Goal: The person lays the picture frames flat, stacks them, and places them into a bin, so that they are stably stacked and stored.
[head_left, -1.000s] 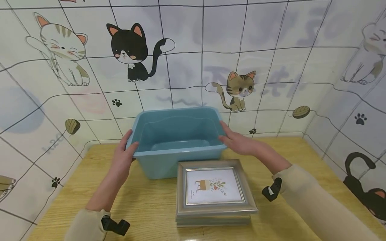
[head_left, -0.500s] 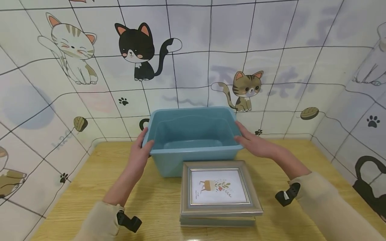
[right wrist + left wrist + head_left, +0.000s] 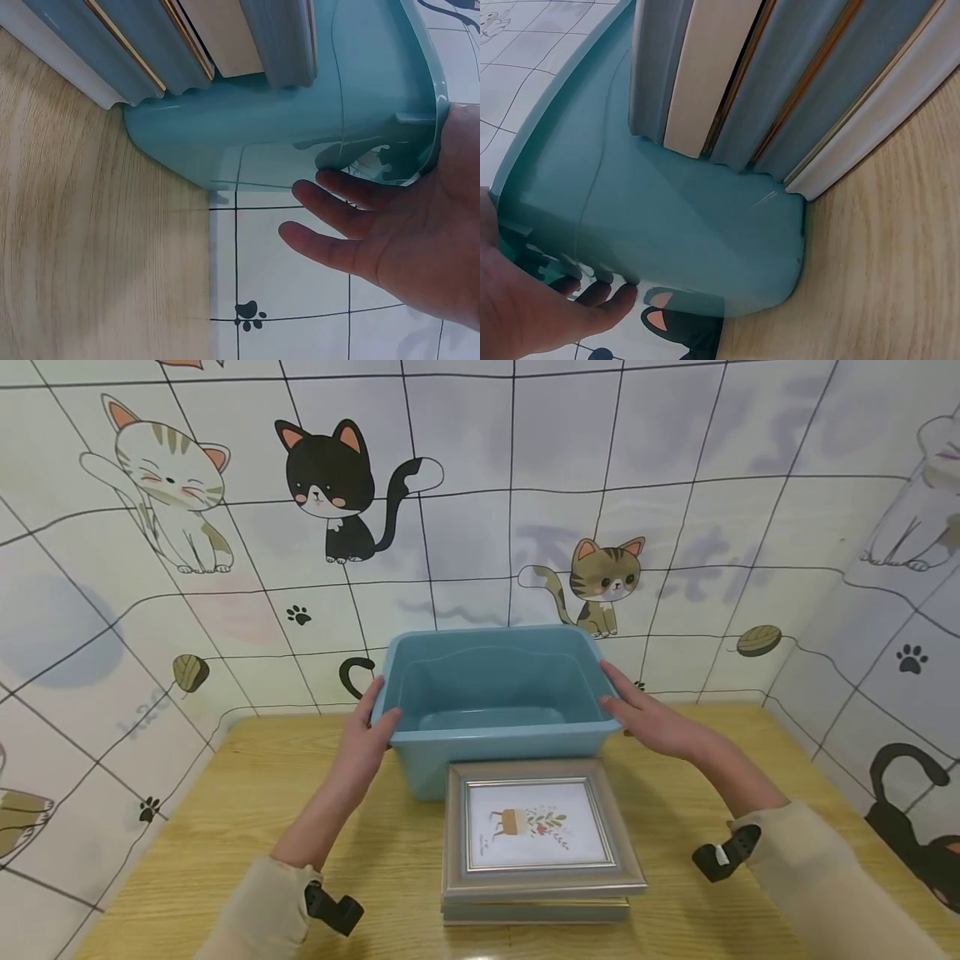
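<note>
A light blue plastic storage bin [image 3: 495, 745] stands on the wooden table near the wall, its inside bare. At its left end my left hand [image 3: 362, 739] grips the rim, thumb on top and fingers outside beneath it. My right hand [image 3: 654, 720] holds the opposite end, thumb over the rim; its fingers [image 3: 330, 210] spread below the rim in the right wrist view. Directly in front of the bin lies a stack of picture frames [image 3: 618, 852], the top one silver-edged with a plant print. Several frame edges [image 3: 817, 82] show against the bin wall in the left wrist view.
The pale wooden table [image 3: 360, 877] reaches back to a white wall covering [image 3: 465, 543] printed with cats and grid lines. It continues along the left and right sides. A black wrist strap piece [image 3: 333, 910] hangs at each sleeve.
Both hands have shifted the bin to the right, so it now sits more squarely behind the stack of picture frames. The frames have stayed put; the head view has swayed slightly.
</note>
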A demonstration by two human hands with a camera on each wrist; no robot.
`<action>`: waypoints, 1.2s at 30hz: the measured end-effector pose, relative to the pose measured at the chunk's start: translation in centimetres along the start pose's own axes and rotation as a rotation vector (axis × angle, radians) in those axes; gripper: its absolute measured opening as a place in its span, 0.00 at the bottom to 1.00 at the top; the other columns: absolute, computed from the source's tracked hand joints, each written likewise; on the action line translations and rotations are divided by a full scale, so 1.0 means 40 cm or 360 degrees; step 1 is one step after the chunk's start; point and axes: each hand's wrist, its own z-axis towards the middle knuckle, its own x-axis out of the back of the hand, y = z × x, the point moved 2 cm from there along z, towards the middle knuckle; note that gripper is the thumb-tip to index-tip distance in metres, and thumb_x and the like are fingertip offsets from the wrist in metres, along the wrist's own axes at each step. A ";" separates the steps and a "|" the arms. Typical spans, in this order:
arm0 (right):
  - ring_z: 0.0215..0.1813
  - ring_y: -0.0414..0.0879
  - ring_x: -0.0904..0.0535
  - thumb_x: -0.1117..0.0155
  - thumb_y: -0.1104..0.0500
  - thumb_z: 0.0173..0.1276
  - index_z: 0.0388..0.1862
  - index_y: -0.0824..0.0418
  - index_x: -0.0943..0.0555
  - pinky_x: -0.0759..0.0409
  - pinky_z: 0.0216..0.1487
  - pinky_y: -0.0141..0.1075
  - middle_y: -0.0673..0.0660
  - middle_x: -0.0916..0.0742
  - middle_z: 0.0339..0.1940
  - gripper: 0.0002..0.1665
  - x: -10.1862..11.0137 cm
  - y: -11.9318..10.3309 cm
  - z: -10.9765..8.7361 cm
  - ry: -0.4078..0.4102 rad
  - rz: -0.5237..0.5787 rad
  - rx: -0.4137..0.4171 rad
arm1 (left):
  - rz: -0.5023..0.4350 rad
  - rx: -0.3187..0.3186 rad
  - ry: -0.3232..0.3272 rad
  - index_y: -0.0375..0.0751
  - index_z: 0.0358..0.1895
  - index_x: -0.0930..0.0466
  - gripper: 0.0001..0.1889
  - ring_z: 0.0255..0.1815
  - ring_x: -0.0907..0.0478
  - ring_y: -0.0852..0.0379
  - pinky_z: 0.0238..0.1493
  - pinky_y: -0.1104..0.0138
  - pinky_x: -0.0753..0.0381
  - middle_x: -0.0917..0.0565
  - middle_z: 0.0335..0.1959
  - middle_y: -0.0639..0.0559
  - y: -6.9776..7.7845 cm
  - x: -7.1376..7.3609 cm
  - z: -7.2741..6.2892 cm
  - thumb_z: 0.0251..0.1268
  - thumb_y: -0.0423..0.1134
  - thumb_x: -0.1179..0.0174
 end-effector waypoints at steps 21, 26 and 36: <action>0.83 0.66 0.64 0.63 0.46 0.87 0.85 0.62 0.66 0.56 0.75 0.66 0.66 0.59 0.85 0.42 0.019 0.013 -0.011 0.0072 -0.0180 -0.0008 | 0.0253 -0.0043 -0.0266 0.51 0.85 0.62 0.43 0.76 0.41 0.36 0.63 0.43 0.26 0.50 0.82 0.38 0.028 0.012 0.014 0.78 0.46 0.46; 0.82 0.69 0.57 0.63 0.43 0.87 0.85 0.60 0.67 0.52 0.74 0.67 0.69 0.53 0.84 0.43 0.014 0.004 -0.026 0.0126 -0.0238 -0.0018 | 0.0405 -0.0096 -0.0374 0.48 0.85 0.63 0.43 0.72 0.35 0.33 0.60 0.45 0.23 0.48 0.81 0.32 0.044 0.043 0.008 0.79 0.48 0.45; 0.72 0.74 0.35 0.57 0.47 0.86 0.85 0.52 0.72 0.30 0.61 0.70 0.73 0.42 0.80 0.46 -0.008 -0.002 -0.155 0.0349 -0.0197 0.0027 | 0.0651 -0.0413 -0.0338 0.53 0.85 0.67 0.42 0.72 0.33 0.33 0.61 0.41 0.25 0.56 0.84 0.40 0.068 0.078 -0.103 0.82 0.51 0.48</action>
